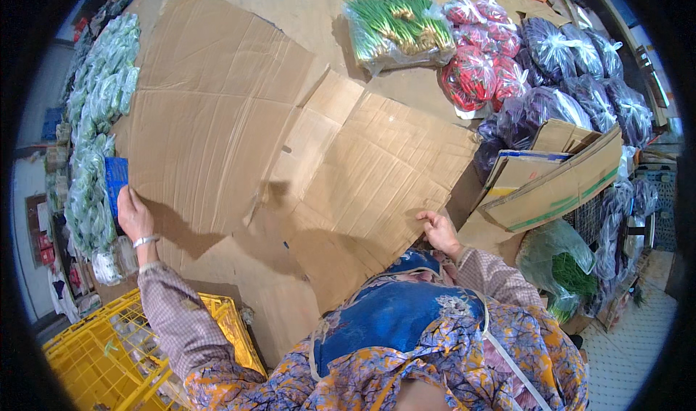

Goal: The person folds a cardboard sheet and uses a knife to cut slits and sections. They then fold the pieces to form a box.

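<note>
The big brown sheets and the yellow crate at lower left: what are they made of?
Brown sheets: likely corrugated cardboard, matte, with creases and parallel lines. Yellow crate: probably plastic, slightly glossy, given its even colour and lattice sides; coated metal is possible.

Tan tabletop (308, 1): bagged scallions (399, 30), bagged red vegetables (470, 76), bagged purple vegetables (552, 48).

"Cardboard (217, 142)?"
"Brown, creased, opened out over the tabletop (304, 19); one piece or two, can't tell."
"Pose?"
"Left panel (203, 70) broad, lower edge lifted; right panel (384, 171) slanted, flap (319, 113) along its upper-left side."
</note>
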Available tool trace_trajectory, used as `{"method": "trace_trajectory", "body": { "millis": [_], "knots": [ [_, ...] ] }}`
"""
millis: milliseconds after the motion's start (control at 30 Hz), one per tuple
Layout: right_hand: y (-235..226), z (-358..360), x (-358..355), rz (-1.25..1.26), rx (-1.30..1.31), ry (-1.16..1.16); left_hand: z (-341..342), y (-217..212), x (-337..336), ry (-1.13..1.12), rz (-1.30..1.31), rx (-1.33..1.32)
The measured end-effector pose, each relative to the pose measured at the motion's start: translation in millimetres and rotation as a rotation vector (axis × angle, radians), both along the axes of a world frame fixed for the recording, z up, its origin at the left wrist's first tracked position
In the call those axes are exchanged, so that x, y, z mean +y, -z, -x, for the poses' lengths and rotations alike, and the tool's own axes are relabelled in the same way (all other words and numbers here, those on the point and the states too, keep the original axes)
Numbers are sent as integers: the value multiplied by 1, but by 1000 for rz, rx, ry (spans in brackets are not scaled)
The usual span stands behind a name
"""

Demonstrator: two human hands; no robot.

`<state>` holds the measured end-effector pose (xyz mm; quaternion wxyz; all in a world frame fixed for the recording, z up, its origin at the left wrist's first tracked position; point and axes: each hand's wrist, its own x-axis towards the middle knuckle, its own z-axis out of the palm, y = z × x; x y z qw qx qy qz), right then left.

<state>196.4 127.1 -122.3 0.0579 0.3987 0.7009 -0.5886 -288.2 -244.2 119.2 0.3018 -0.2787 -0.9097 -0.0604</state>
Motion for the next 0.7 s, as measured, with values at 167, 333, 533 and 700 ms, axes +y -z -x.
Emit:
{"method": "trace_trajectory", "body": {
  "millis": [167, 333, 533, 700],
  "knots": [
    [-22, 31, 5, -110, 12, -158, -28, -64, -46, -86, -160, -56],
    [-18, 59, 10, -184, 132, -122, -50, -111, -54, -144, -178, 94],
    [-31, 121, 28, -173, 256, -184, -51, -107, -53, -189, -219, 66],
    [12, 179, 64, -208, 205, -330, -27, -57, -12, -179, -166, 76]
  ]
}}
